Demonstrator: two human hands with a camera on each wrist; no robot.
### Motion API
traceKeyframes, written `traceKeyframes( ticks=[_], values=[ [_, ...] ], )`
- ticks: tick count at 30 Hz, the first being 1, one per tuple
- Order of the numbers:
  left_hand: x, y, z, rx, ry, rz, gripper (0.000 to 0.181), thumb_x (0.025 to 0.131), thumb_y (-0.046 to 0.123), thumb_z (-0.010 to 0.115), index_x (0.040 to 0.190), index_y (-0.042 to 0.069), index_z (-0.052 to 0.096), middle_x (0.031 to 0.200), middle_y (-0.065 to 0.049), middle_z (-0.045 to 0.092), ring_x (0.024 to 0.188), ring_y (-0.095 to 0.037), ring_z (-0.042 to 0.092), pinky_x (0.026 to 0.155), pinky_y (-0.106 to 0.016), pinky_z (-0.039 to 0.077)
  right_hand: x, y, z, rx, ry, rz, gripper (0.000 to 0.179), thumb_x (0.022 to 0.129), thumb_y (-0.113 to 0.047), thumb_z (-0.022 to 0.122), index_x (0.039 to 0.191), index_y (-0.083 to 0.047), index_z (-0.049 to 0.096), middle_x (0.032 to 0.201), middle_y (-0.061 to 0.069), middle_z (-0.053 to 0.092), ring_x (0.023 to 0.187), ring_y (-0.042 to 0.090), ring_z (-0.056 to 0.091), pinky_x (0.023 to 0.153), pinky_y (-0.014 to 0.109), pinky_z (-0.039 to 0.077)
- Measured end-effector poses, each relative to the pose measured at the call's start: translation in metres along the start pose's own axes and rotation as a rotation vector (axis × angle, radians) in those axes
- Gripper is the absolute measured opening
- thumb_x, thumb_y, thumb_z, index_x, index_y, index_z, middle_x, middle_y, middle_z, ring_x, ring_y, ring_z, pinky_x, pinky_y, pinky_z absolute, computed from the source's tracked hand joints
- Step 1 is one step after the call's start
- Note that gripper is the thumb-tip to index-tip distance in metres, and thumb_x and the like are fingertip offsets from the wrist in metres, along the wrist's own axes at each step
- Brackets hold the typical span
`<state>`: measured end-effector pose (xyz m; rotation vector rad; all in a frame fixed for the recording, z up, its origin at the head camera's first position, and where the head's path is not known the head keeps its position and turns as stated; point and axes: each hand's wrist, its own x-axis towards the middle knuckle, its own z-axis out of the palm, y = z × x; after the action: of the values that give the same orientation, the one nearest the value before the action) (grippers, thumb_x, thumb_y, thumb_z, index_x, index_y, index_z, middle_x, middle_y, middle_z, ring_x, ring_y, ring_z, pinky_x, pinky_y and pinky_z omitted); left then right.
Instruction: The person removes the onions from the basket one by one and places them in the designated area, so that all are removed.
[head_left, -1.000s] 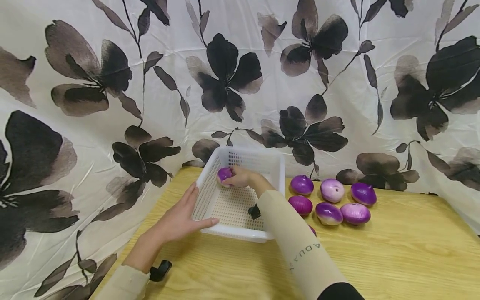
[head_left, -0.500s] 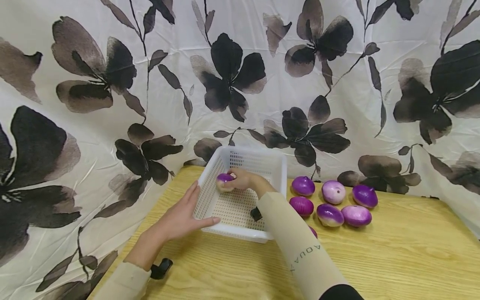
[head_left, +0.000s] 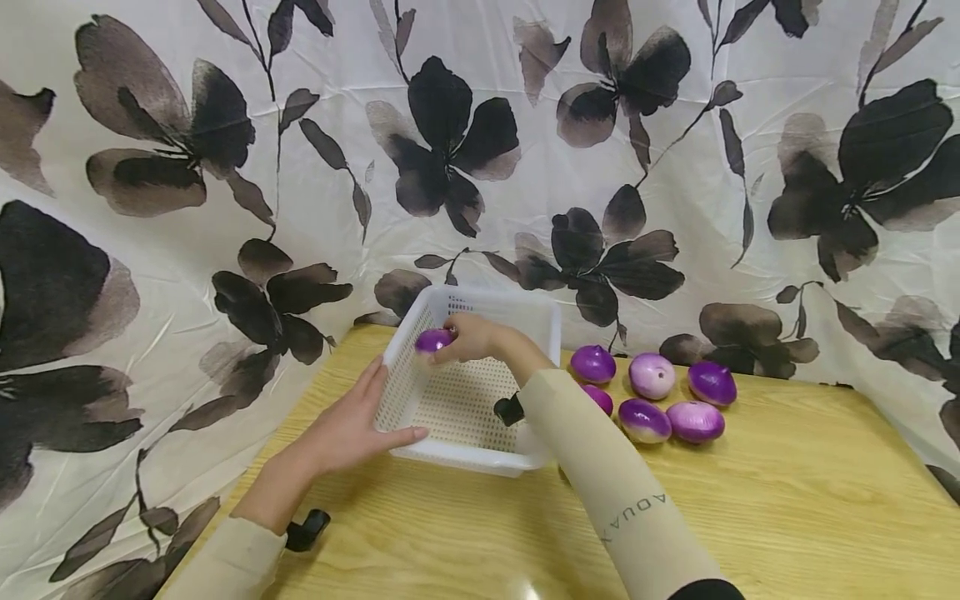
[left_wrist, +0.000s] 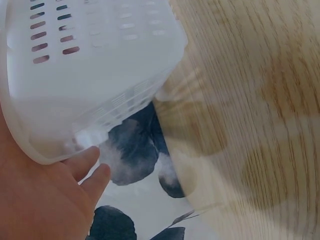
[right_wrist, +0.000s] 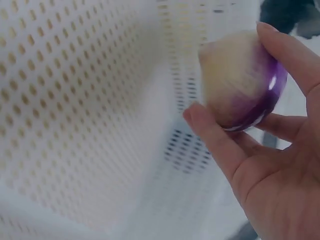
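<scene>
A white perforated plastic basket (head_left: 461,454) stands on the wooden table. My right hand (head_left: 483,340) reaches into it and grips a purple onion (head_left: 433,340) near the basket's left wall. In the right wrist view, thumb and fingers wrap the onion (right_wrist: 237,80), whose pale end faces the camera; it is raised above the perforated floor. My left hand (head_left: 348,429) is spread at the near left corner of the basket. Its straight fingers lie along the outer left wall, while its thumb lies on the front rim. The left wrist view shows two fingertips (left_wrist: 102,172) below the basket rim.
Several purple onions (head_left: 652,377) sit in loose rows to the right of the basket; the right sleeve partly covers some. A floral cloth (head_left: 450,150) hangs close behind the table (head_left: 795,500) and along its left side.
The onion in my right hand has turned, then risen and shifted slightly left inside the basket. My left hand stays at the basket corner. The head view has shifted a little.
</scene>
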<state>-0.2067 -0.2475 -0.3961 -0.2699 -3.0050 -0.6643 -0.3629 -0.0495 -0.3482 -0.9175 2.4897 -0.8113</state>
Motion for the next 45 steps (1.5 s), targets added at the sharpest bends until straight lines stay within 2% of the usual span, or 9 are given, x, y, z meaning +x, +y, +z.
traceKeyframes(
  ticks=[4,8,14,20,27,31,38,45],
  values=[
    [-0.001,-0.005,0.002,-0.005,-0.009,-0.003,0.127,0.064,0.085,0.052,0.151,0.006,0.003,0.157,-0.006,-0.006,0.138,-0.038,0.022,0.105,-0.058,0.028,-0.021,-0.010,-0.012,-0.055,0.027,-0.046,0.063,0.076,-0.034,0.078,0.123,-0.003,0.050,0.101,0.006,0.060,0.085,0.016,0.061,0.072,0.025,0.053],
    [-0.002,-0.008,0.005,-0.011,-0.002,-0.006,0.127,0.065,0.084,0.052,0.151,0.005,0.003,0.157,-0.007,-0.006,0.138,-0.038,0.020,0.105,-0.058,0.028,-0.045,-0.015,-0.020,-0.160,0.085,-0.121,0.060,0.075,-0.036,0.079,0.120,-0.007,0.052,0.102,0.004,0.060,0.091,0.012,0.058,0.076,0.021,0.050],
    [0.000,-0.010,0.003,0.005,0.002,-0.004,0.125,0.067,0.083,0.051,0.151,0.005,0.001,0.157,-0.007,-0.007,0.138,-0.040,0.020,0.104,-0.060,0.027,-0.084,-0.008,-0.027,-0.180,0.113,-0.145,0.064,0.074,-0.037,0.078,0.124,-0.010,0.049,0.109,0.004,0.060,0.093,0.011,0.059,0.079,0.022,0.050],
    [-0.001,-0.013,-0.002,0.003,0.006,0.001,0.124,0.068,0.081,0.054,0.151,0.004,0.002,0.157,-0.009,-0.006,0.137,-0.042,0.020,0.103,-0.061,0.027,-0.111,0.005,-0.020,-0.100,0.162,-0.142,0.069,0.073,-0.036,0.080,0.129,-0.012,0.046,0.114,0.004,0.060,0.093,0.012,0.061,0.080,0.025,0.051],
    [-0.004,-0.011,0.004,-0.012,-0.002,0.006,0.123,0.069,0.080,0.054,0.150,0.003,0.002,0.157,-0.010,-0.007,0.138,-0.042,0.018,0.103,-0.062,0.027,-0.140,0.027,-0.012,-0.003,0.192,-0.078,0.072,0.070,-0.039,0.081,0.130,-0.016,0.047,0.113,0.001,0.059,0.093,0.014,0.060,0.078,0.028,0.052],
    [-0.003,-0.007,0.005,-0.016,0.005,0.011,0.123,0.069,0.081,0.054,0.151,0.006,0.001,0.157,-0.008,-0.007,0.138,-0.041,0.020,0.102,-0.062,0.028,-0.155,0.039,-0.013,0.037,0.247,-0.052,0.074,0.069,-0.044,0.081,0.129,-0.016,0.049,0.111,-0.001,0.060,0.096,0.015,0.061,0.077,0.028,0.053],
    [0.001,-0.001,0.005,-0.018,0.006,0.019,0.123,0.068,0.081,0.054,0.151,0.006,0.000,0.157,-0.009,-0.007,0.137,-0.042,0.020,0.101,-0.064,0.028,-0.184,0.055,-0.014,0.112,0.309,0.010,0.077,0.069,-0.049,0.080,0.132,-0.019,0.047,0.115,-0.001,0.059,0.103,0.017,0.059,0.083,0.033,0.051],
    [0.004,0.002,0.002,-0.012,0.008,0.026,0.122,0.069,0.079,0.055,0.151,0.007,-0.001,0.157,-0.008,-0.008,0.137,-0.042,0.021,0.101,-0.064,0.029,-0.213,0.067,-0.019,0.132,0.350,-0.003,0.077,0.070,-0.045,0.080,0.134,-0.019,0.046,0.121,0.003,0.056,0.110,0.021,0.055,0.091,0.039,0.048]
  ],
)
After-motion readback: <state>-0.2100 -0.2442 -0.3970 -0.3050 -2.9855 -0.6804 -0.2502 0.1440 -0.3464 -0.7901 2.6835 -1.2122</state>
